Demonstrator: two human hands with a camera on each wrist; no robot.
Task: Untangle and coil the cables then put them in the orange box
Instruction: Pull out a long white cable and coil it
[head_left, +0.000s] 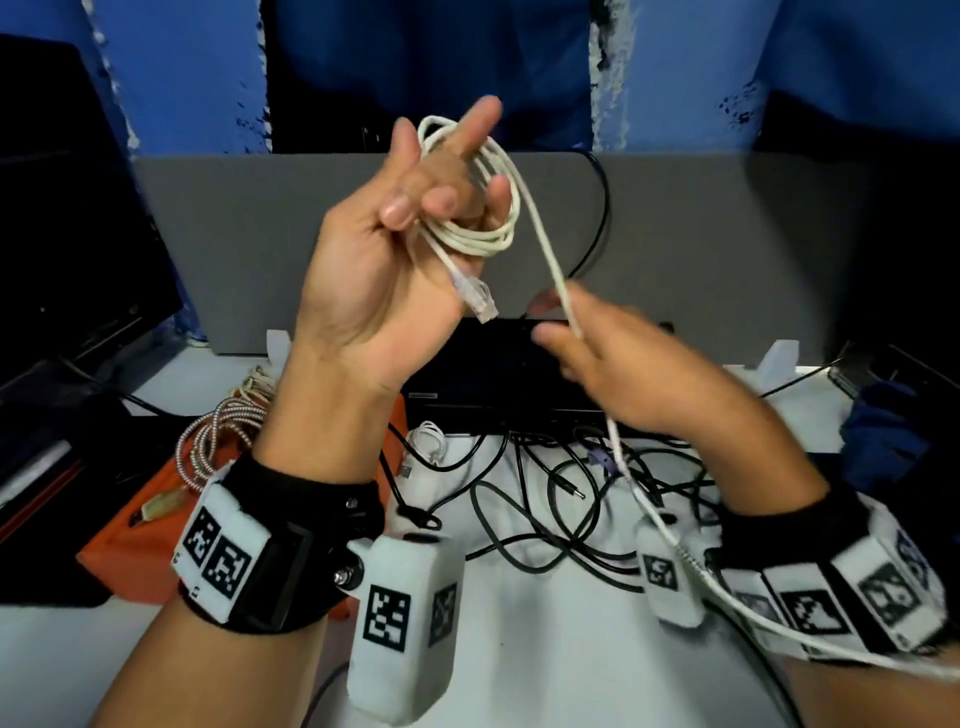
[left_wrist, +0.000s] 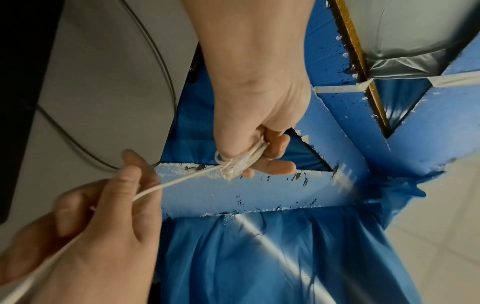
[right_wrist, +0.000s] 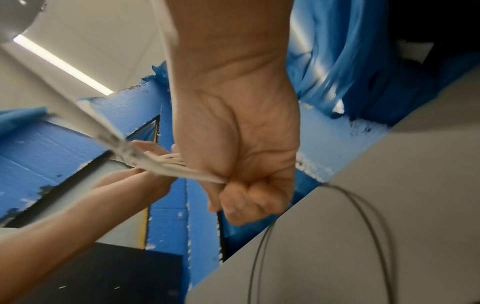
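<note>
**White cable half coiled**

The left hand (head_left: 384, 260), raised palm-up, holds several loops of the white cable (head_left: 488, 228) around its fingers. The right hand (head_left: 618, 374) pinches the free strand. The orange box (head_left: 130, 545) sits near left, beside tangled black cables (head_left: 545, 499).

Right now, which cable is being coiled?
The white network cable, looped around the left hand; the black cables lie tangled on the table.

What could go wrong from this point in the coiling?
1. The loops of the white cable sit loosely over the left hand; they may slip off.
2. Its tail runs through the right hand into the black cables and could snag.
</note>
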